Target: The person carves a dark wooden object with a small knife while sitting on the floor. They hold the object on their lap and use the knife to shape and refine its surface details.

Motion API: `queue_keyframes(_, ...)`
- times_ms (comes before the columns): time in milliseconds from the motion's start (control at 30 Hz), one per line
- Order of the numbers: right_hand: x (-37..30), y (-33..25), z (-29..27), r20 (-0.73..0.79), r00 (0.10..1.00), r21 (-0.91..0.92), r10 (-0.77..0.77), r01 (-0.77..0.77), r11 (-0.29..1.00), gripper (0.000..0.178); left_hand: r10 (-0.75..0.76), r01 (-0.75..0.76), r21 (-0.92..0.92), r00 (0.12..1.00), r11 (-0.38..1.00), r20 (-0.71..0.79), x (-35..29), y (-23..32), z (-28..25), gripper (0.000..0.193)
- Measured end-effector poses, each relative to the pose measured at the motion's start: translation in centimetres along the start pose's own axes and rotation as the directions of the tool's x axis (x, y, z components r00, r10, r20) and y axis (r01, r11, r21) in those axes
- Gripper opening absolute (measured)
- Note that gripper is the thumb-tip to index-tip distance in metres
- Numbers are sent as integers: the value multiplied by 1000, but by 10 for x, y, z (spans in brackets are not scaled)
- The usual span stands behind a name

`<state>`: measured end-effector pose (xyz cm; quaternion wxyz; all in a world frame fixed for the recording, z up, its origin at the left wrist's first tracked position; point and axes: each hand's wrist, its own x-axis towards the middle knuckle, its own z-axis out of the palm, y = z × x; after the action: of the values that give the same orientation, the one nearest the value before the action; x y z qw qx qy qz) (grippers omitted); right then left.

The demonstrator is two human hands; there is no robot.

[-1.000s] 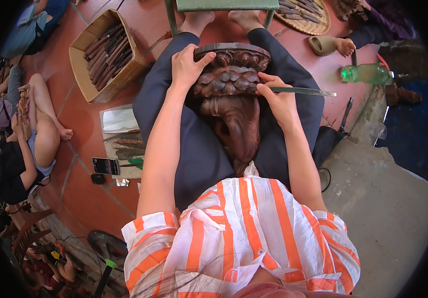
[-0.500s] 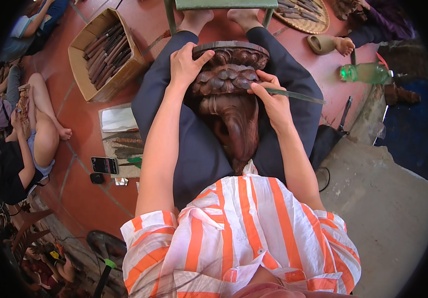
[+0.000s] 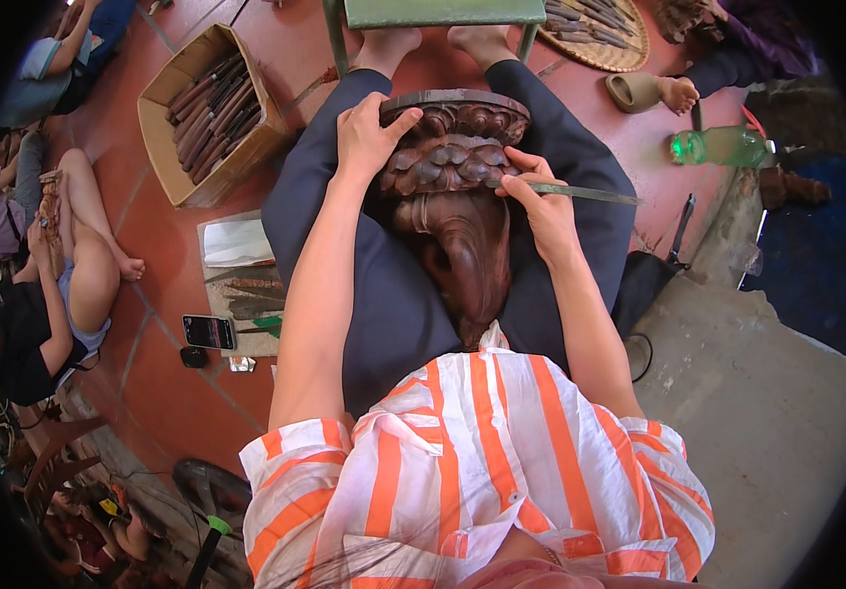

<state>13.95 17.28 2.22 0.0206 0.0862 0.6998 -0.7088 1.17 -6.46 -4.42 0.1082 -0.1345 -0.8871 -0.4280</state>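
A dark brown carved wooden piece (image 3: 457, 231), with a round rim, a band of petal-like lobes and a curved tapering leg, rests between my thighs. My left hand (image 3: 369, 137) is closed on its upper left edge, the thumb lying over the rim. In my right hand (image 3: 539, 201), at the carving's right side, is a slim grey-green metal file (image 3: 595, 194). The file's free end points right, and its other end meets the carving just below the lobes. My right fingers partly hide that contact.
A green stool (image 3: 443, 10) stands beyond my feet. To the left are a cardboard box (image 3: 153, 108) of wooden-handled tools, a phone (image 3: 209, 332) and a mat (image 3: 256, 344) with files. A woven tray (image 3: 639, 54) and green bottle (image 3: 727, 146) lie right. Other people sit nearby.
My right hand and the file have shifted slightly down along the carving, and the file lies more level. My left hand keeps its hold on the rim.
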Motion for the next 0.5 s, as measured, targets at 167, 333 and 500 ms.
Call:
queue_keyframes(167, 1, -6, 9, -51, 999, -123, -15, 8, 992, 21, 124, -117, 57, 982, 991, -144, 3, 2, 3, 60)
queue_keyframes(333, 1, -2, 2, -12, 1000, -51, -8, 7, 999, 20, 48, -47, 28, 998, 999, -51, 3, -1, 1, 62)
queue_keyframes(500, 2, 2, -1, -11, 1000, -30, -26, 26, 999, 21, 99, -95, 40, 989, 995, -114, 2, 1, 3, 63)
